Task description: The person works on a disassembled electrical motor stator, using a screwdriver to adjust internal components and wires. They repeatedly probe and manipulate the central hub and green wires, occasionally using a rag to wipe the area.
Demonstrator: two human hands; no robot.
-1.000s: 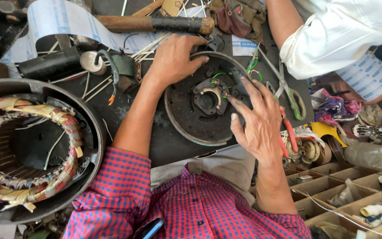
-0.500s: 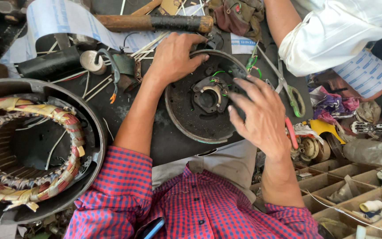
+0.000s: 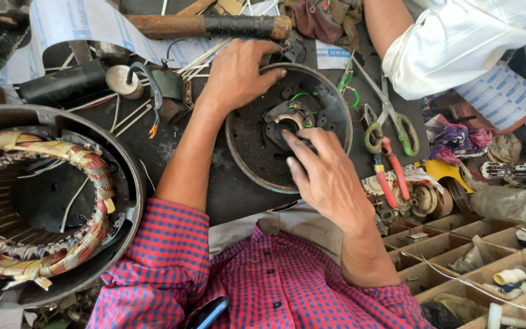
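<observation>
Shifted inward: right hand [image 3: 327, 176], fingers spread over round dark metal motor cover [image 3: 257, 143]; left hand [image 3: 237, 76] clasping rim — hold steady.

Round motor end cover under your hands

You have a dark, greasy, round metal motor cover [image 3: 257, 146] lying flat on the black bench, open side up, just in front of your chest. Its raised rim runs around a shallow dish with a grey metal fitting [image 3: 287, 116] at the centre, and thin green wires [image 3: 302, 96] curl over that fitting. Your left hand [image 3: 238, 73] grips the far rim, and your right hand [image 3: 324, 173] lies over the near right part, fingertips at the centre.
</observation>
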